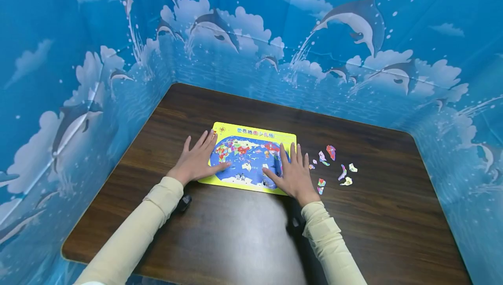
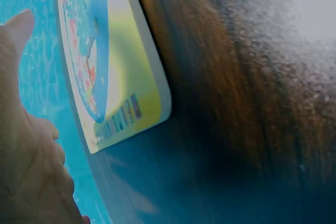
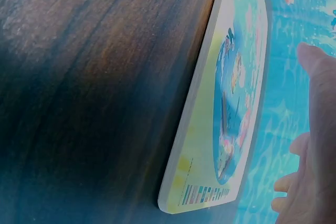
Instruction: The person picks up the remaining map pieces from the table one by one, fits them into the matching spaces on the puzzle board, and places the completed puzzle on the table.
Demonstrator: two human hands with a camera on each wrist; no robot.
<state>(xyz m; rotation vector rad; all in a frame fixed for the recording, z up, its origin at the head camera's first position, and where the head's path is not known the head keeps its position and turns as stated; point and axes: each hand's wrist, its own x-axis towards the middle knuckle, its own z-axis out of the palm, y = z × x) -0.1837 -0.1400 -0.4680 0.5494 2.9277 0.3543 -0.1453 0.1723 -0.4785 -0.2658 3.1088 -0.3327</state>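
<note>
A yellow-bordered world map puzzle board (image 1: 284, 136) lies flat on the table, its oval blue map partly filled with coloured pieces. My left hand (image 1: 198, 158) spreads its straight fingers over the board's left edge, thumb pointing inward. Over the right edge, my right hand (image 1: 292, 171) has its fingers spread the same way, hiding part of the map. Both hands hold nothing. In the left wrist view, the left hand (image 2: 26, 150) appears beside the board; the right wrist view shows the right hand (image 3: 320, 103) likewise. Whether the palms touch the board, I cannot tell.
Right of the board several loose puzzle pieces lie scattered, among them a red one (image 1: 331, 152), a purple one (image 1: 343, 172) and a pale yellow one (image 1: 347, 181). The dark wooden table (image 1: 235, 232) meets blue dolphin-print curtains (image 1: 251, 58) at its back and sides.
</note>
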